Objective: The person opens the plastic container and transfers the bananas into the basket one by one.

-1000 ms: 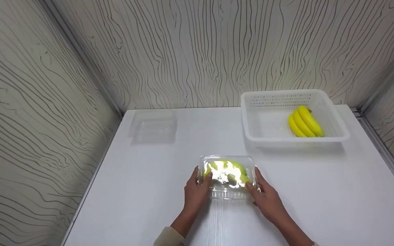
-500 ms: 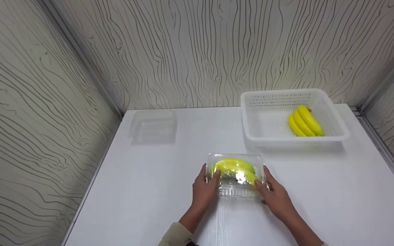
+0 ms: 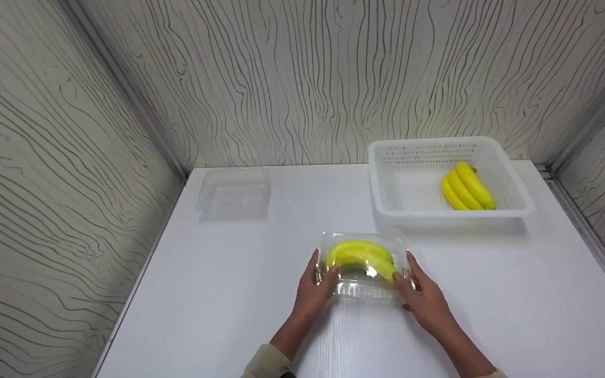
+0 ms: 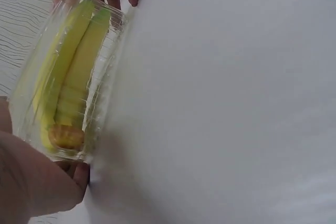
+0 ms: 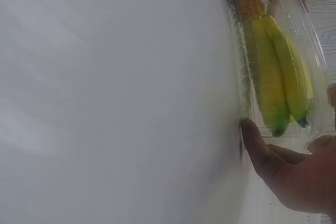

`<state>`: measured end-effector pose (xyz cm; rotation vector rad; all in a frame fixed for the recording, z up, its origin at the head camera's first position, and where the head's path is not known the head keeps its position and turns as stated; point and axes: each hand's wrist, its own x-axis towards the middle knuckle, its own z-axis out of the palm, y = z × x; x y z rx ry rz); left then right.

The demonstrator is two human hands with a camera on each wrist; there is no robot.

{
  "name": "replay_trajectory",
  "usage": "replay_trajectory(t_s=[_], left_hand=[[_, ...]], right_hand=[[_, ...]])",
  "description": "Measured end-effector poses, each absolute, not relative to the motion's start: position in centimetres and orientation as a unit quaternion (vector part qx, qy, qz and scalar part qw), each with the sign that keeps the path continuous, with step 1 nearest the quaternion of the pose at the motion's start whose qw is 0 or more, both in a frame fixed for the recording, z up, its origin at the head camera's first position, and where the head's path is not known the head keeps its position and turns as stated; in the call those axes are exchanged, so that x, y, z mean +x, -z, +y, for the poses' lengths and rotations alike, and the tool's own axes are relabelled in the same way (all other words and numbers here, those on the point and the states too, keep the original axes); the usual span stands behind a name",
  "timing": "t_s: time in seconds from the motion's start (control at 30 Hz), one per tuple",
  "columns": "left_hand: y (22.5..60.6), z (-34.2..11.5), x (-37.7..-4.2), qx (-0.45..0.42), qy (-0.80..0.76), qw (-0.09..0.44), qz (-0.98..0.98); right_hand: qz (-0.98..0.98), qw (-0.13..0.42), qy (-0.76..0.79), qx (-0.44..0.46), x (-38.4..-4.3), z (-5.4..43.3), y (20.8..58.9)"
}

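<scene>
A clear plastic clamshell box (image 3: 355,290) with a bunch of bananas (image 3: 361,251) inside is held between both hands over the front middle of the table. My left hand (image 3: 313,291) grips its left end, thumb on the lid. At the right end my right hand (image 3: 426,299) grips it the same way, thumb on top and fingers along the side. Through the clear wall in the left wrist view, the bananas (image 4: 79,72) show their brown stem end near the left hand. Their green-tinged tips (image 5: 278,124) point toward the right hand in the right wrist view.
A white perforated basket (image 3: 455,214) stands at the back right, with another bunch of bananas (image 3: 468,186) in it. Clear plastic containers (image 3: 234,194) sit at the back left. Patterned wall panels (image 3: 302,79) enclose the white table (image 3: 218,294) at the back and sides.
Both hands have carried the box a little to the right and slightly away from the body. Its lid glare has shrunk, so the bananas show more clearly. Both grips stay the same.
</scene>
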<state>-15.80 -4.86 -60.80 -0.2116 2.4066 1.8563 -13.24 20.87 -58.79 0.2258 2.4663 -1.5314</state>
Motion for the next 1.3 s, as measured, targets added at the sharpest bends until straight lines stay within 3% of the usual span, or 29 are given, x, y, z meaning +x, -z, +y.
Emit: replay_trajectory(t_s=[0.27,0.87,1.0,1.2,1.3], left_hand=[[62.1,-6.8,-15.9,0.02,-0.599,0.103,0.794],[62.7,-7.9,-16.2,0.079,-0.543,0.114,0.828],[62.7,-8.1,-16.1,0.08,-0.542,0.112,0.829],[62.6,-8.0,-16.2,0.075,-0.539,0.113,0.831],[62.6,-8.0,-16.1,0.077,-0.538,0.114,0.831]], right_hand=[[0.848,0.113,0.513,0.072,-13.4,20.8,58.6],[0.883,0.116,0.451,0.061,-14.6,21.7,57.9],[0.902,0.046,0.428,0.027,-14.6,21.5,57.7],[0.929,-0.155,0.317,-0.113,-15.2,21.0,57.6],[0.93,-0.192,0.25,-0.188,-15.9,20.7,57.1]])
